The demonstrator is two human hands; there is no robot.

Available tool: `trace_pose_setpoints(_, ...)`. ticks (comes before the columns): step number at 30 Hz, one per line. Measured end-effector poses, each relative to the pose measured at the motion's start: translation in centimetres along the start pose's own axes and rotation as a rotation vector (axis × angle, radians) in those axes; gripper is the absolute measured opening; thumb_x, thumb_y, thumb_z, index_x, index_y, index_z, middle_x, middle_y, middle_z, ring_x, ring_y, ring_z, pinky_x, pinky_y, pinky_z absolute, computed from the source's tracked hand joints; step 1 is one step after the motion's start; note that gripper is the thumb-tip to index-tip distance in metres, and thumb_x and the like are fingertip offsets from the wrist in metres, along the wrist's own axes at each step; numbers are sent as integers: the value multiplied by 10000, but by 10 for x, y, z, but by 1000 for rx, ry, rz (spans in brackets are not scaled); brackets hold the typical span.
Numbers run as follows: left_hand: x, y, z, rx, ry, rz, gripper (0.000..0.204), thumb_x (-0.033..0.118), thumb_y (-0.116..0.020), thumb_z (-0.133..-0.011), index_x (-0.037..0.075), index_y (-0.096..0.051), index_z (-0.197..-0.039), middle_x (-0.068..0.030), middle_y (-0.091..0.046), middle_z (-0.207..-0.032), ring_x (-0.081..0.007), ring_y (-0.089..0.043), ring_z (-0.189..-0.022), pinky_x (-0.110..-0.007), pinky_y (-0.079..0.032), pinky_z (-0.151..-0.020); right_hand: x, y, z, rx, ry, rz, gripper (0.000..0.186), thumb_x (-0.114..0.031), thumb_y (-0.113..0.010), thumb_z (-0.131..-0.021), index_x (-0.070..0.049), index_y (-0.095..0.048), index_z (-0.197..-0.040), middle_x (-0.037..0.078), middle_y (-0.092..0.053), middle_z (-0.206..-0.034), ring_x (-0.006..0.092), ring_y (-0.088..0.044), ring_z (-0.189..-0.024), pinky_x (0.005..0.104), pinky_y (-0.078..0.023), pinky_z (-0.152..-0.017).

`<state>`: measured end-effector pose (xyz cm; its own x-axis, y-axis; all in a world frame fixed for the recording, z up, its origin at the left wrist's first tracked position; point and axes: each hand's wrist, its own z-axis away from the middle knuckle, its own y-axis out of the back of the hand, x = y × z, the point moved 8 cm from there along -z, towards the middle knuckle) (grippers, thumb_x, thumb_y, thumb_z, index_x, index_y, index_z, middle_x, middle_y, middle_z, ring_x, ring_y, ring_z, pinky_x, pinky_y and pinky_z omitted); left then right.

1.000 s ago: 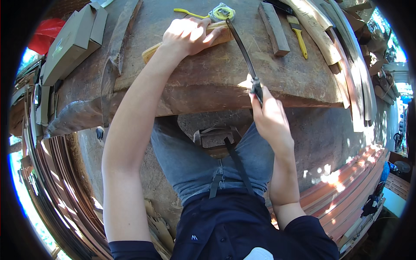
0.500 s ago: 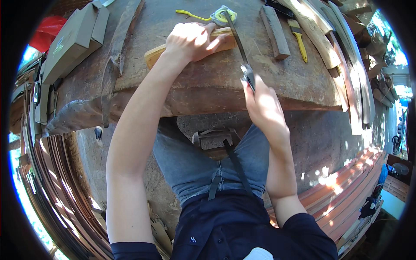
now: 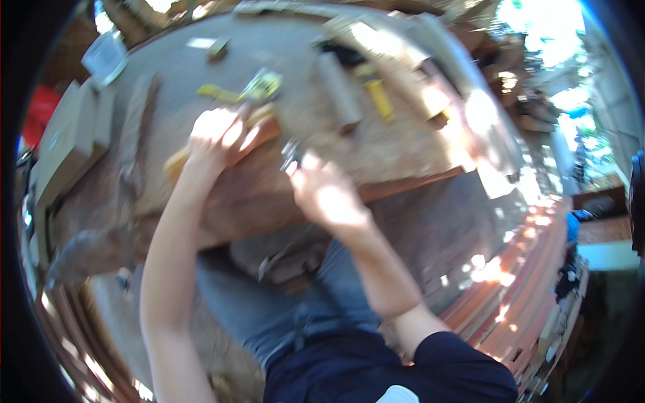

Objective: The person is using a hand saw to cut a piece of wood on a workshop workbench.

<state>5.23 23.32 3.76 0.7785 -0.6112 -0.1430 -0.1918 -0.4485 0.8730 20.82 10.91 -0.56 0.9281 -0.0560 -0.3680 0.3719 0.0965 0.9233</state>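
Wooden block, yellowish, lying at a slant near the front edge of the brown workbench, its middle hidden under the left hand. Left fingers close together and bent over the block, thumb set apart toward its right end – pressing and gripping it from above. Right hand nearer the front edge and to the right of the block, fingers curled around the handle of a dark-and-silver hand tool. Blade too blurred to follow; cannot tell about contact with the block. Just beyond the block, a yellow tape measure with a yellow strip at its left. Farther right, a wooden batten, then a yellow-handled paintbrush – both well apart from the hands. Off to the left, a cardboard box and a translucent plastic tub.
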Motion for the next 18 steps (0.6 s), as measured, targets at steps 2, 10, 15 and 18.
trace_pose_setpoints(2,-15,0,9,66,21,26,396,491,-712,-944,122,-723,-1088,-117,-720,-759,-299,-721,-727,-421,-533,-695,-3,4,30,64,-48,-185,380,-340,-549,-1067,-19,-562,-1270,282,-694,-1165,502,-713,-1014,559,-587,-871)
trace_pose_setpoints(10,15,6,2,274,-105,78,368,396,-796,-926,92,-694,-1106,-101,-713,-806,-288,-680,-689,-405,-518,-678,4,34,-4,-91,-129,-241,327,-297,-524,-1076,-14,-562,-1235,332,-708,-1099,518,-692,-1013,610,-539,-899)
trace_pose_setpoints(15,4,7,8,280,-120,40,363,388,-795,-923,90,-681,-1096,-97,-699,-798,-285,-670,-692,-406,-490,-660,0,28,-2,-25,-96,-231,329,-311,-554,-1066,-5,-571,-1185,302,-727,-1011,508,-714,-976,597,-563,-875)
trace_pose_setpoints(18,13,8,-2,223,-114,96,358,390,-784,-934,86,-680,-1093,-96,-699,-798,-288,-678,-704,-408,-493,-663,8,28,23,20,-76,-249,315,-304,-564,-1067,-4,-563,-1162,296,-721,-986,501,-715,-946,600,-564,-845)
